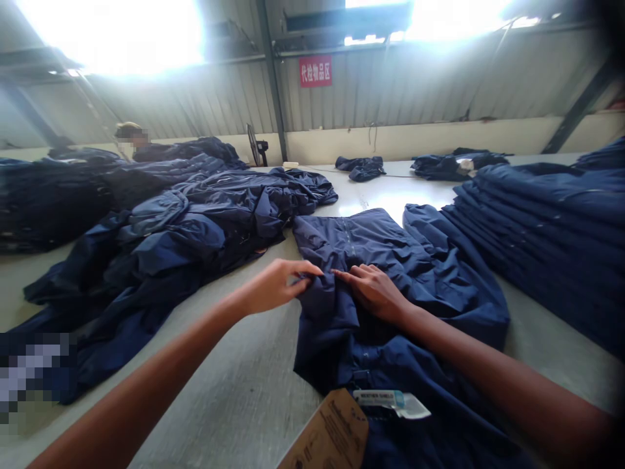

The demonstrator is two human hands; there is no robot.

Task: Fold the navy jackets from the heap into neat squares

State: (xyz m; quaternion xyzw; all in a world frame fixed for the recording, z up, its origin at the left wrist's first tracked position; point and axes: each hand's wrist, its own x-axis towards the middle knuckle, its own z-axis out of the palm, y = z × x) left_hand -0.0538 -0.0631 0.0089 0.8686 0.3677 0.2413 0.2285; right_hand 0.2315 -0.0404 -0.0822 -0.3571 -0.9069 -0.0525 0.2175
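Note:
A navy blue jacket [385, 241] lies spread and rumpled on the table before me. My left hand [286, 283] pinches a fold of its fabric between thumb and fingers near the left edge. Just to the right, my right hand [371, 286] is on the same fold, index finger stretched toward the left fingertips and the other fingers curled into the cloth; its thumb is hidden. Closer to me, a brown cardboard hang tag [336, 433] and a white label [390, 402] with blue print lie on the jacket.
A loose heap of navy garments [195, 221] covers the left side of the table [244, 391]. At right stands a neat stack of folded navy garments [547, 221]. Small cloth bundles [361, 167] and a fan [256, 146] are farther back. Another person [133, 137] is behind the heap.

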